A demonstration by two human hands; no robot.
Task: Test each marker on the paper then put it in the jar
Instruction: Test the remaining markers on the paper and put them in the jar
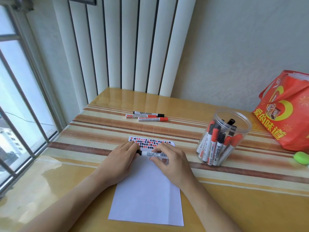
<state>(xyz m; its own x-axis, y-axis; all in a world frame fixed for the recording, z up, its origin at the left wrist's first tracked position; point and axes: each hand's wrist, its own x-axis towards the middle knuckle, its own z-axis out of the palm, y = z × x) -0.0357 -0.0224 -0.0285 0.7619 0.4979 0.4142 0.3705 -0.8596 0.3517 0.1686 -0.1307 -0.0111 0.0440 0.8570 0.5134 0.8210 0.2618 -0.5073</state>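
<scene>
Both hands meet over the top part of the white paper (147,190). They hold one marker (154,154) w/ a white body, lying sideways between them. The left hand (120,163) is closed around the black end of the marker. The right hand (170,163) pinches the body w/ thumb & fingers, right by the barcode. Can't tell if the cap is on or off.

Just past the fingers, the top of the paper is full of small red & black marks (150,142).

Far past the hands lie 3 more markers (148,116) side by side – some w/ black caps, some red. Off to the right of the right hand stands the clear jar (223,138), upright, w/ many red & black markers in it. Further right – a red bag (284,111) & a small green thing (301,157).
</scene>
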